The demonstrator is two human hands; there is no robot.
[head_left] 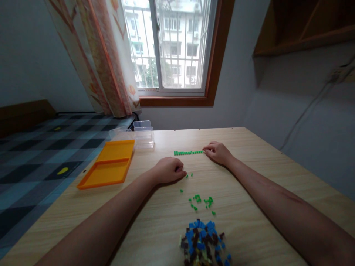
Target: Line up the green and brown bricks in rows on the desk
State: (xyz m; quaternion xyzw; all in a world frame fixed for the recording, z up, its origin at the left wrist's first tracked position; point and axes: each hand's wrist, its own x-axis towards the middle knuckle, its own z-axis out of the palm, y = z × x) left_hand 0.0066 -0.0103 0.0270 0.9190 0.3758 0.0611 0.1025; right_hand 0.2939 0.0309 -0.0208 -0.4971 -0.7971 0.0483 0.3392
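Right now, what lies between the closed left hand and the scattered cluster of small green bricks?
Head view: one stray small green brick on bare light wooden table.

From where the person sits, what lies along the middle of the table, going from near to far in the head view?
pile of blue and dark pieces → loose green pieces → row of green pieces → window

Two hands (169, 170) (219, 152); one green row (188, 152)
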